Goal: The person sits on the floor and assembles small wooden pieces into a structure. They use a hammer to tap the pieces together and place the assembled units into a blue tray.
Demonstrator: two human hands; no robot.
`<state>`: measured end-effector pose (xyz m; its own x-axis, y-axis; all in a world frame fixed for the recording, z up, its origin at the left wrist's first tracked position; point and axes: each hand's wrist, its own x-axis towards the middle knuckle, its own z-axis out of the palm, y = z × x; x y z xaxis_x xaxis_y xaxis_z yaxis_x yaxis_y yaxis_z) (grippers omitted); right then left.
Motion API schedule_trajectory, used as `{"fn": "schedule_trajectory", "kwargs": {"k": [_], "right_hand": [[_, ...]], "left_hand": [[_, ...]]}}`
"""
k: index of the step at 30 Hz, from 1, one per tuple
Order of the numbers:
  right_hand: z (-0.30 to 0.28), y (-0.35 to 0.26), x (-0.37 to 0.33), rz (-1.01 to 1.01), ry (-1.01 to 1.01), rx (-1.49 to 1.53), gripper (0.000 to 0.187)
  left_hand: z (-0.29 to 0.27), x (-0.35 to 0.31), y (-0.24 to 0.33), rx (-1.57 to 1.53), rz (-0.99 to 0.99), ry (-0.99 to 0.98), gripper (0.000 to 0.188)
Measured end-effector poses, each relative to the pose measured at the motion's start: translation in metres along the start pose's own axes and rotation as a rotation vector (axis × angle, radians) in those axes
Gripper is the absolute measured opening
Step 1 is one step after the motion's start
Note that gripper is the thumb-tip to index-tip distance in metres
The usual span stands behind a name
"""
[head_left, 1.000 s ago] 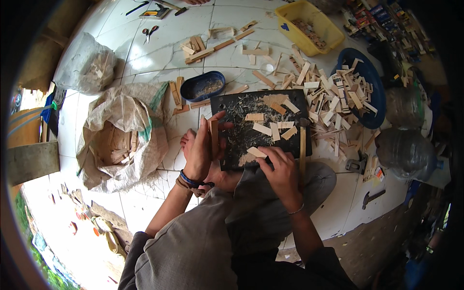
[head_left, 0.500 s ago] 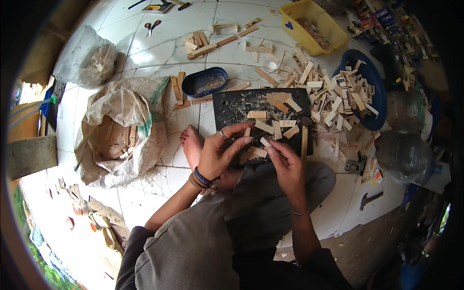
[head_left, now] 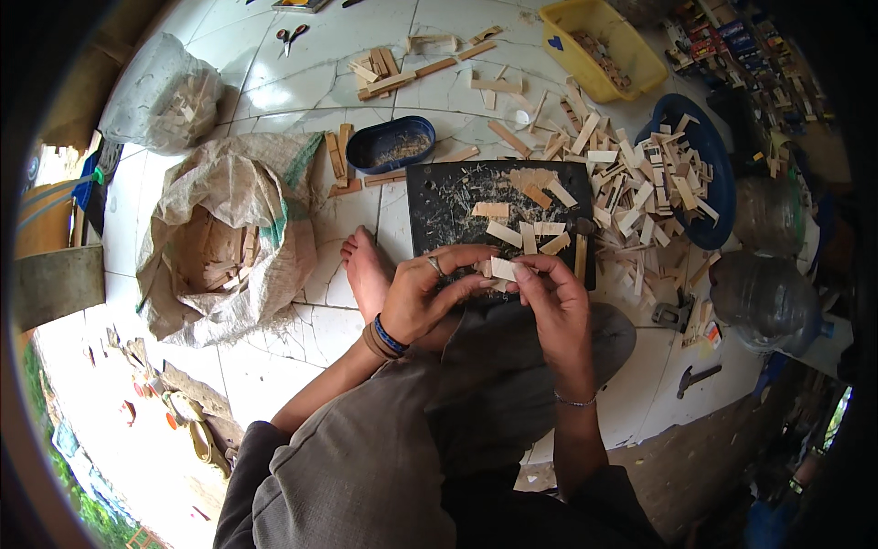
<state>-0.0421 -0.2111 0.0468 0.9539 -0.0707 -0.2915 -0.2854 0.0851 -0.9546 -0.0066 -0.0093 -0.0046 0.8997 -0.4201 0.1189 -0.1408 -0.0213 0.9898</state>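
Observation:
Above the front of a black board [head_left: 439,215], my left hand [head_left: 421,295] and my right hand [head_left: 555,295] meet at their fingertips. My right thumb and fingers pinch a small pale wooden strip [head_left: 502,269]. Up against it, a second small wooden piece [head_left: 485,267] sits between my left thumb and forefinger, mostly covered. Several short wooden strips [head_left: 505,232] lie on the board among shavings, with a hammer [head_left: 582,249] at its right side.
Right of the board, loose wooden strips [head_left: 631,197] pile up against a blue basin [head_left: 709,174]. A yellow tub [head_left: 645,69] stands behind. On the left are an open woven sack [head_left: 174,220] and a blue oval dish [head_left: 366,146]. Another hammer [head_left: 698,380] lies at right.
My hands have come together, bringing the two wooden pieces against each other. The strip in my right hand has turned, showing its broad face. The view has shifted slightly.

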Motion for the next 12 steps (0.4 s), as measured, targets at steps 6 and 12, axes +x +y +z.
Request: {"fn": "schedule_trajectory", "kwargs": {"k": [6,12], "right_hand": [[0.0087,0.0013,-0.0024,0.024,0.041,-0.035,0.021],[0.0029,0.0003,-0.0038,0.035,0.001,-0.155,0.029]], "left_hand": [[0.0,-0.0005,0.0011,0.006,-0.027,0.006,0.036],[0.0041,0.0032,0.0044,-0.01,0.009,0.062,0.035]]}}
